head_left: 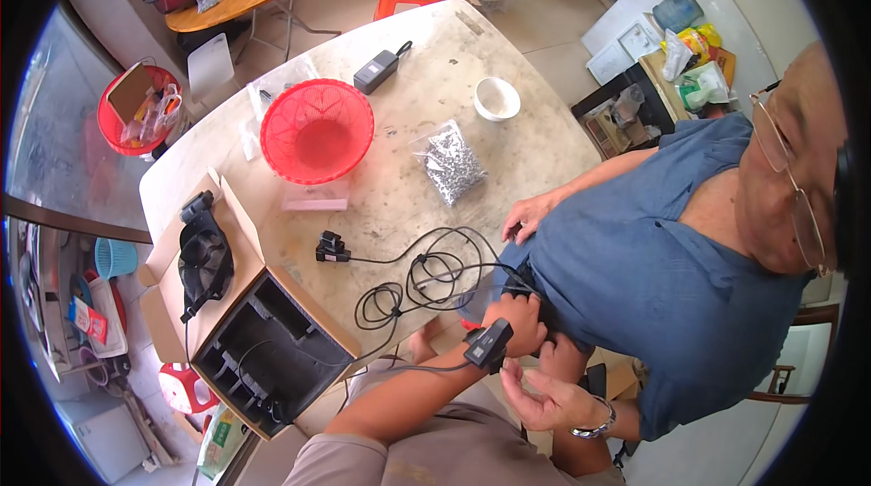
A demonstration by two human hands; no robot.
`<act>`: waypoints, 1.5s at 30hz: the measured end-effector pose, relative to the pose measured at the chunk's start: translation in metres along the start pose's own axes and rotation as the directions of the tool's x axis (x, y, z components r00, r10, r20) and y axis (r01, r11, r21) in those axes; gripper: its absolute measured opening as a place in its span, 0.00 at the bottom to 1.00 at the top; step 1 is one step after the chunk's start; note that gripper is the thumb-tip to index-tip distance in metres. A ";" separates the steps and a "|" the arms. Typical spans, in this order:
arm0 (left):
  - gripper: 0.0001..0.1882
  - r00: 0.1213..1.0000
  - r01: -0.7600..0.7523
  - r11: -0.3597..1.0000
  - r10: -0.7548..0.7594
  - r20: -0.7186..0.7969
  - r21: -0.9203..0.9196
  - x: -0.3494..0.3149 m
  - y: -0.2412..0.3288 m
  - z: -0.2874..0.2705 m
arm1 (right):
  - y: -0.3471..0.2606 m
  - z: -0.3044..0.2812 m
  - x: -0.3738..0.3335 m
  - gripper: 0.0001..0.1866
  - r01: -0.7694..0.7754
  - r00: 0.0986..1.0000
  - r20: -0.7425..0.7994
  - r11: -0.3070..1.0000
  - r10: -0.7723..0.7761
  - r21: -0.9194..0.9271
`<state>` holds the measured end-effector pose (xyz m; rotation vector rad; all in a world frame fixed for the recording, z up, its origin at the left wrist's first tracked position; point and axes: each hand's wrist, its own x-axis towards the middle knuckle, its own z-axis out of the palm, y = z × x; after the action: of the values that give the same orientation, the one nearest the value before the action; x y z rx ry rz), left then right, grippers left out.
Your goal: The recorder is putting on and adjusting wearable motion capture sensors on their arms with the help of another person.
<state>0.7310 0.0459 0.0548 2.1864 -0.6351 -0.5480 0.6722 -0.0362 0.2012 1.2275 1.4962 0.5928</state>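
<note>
My left hand (pixel 517 321) is at the table's front edge, its fingers curled beside a small black piece (pixel 519 281) with cables. What they hold is hidden. A black box-shaped device (pixel 490 344) sits on my left wrist, with a cable running off to the left. Close by is my right hand (pixel 564 356), mostly covered, so its fingers do not show clearly. Another person's hand (pixel 549 402), with a metal watch on its wrist, reaches in just below the wrist device. That person's other hand (pixel 528 217) rests at the table edge.
Loops of black cable (pixel 426 277) lie on the table (pixel 408 168). An open cardboard box (pixel 313 304) with a black insert and a black head strap (pixel 206 259) stands left. Beyond are a red basket (pixel 318 132), bag of metal bits (pixel 451 164), white bowl (pixel 497 98) and black adapter (pixel 379 68).
</note>
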 end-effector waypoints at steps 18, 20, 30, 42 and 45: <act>0.39 0.947 0.045 0.999 -0.050 0.316 0.024 0.056 -0.007 0.035 | 0.000 0.004 -0.008 0.15 0.034 0.999 -0.013 0.999 -0.034 0.002; 0.41 0.879 0.125 0.991 -0.128 0.459 0.035 0.055 0.002 0.025 | -0.005 -0.001 -0.010 0.15 0.009 1.000 0.017 1.000 -0.009 -0.007; 0.35 0.822 -0.045 0.999 0.028 0.569 0.016 0.047 0.008 0.064 | -0.002 -0.002 -0.016 0.16 0.025 1.000 0.004 0.999 -0.026 0.030; 0.14 0.932 0.037 0.981 0.034 0.360 -0.190 0.041 -0.005 0.094 | -0.001 0.000 -0.023 0.15 0.206 0.975 0.089 0.978 -0.202 -0.044; 0.10 0.948 0.048 0.971 0.029 0.317 -0.234 0.045 -0.012 0.099 | 0.017 0.001 -0.010 0.15 0.118 0.989 0.093 0.993 -0.115 -0.022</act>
<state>0.7136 -0.0297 -0.0222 1.8899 -0.6884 -0.9468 0.6790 -0.0397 0.2199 1.1230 1.4668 0.4711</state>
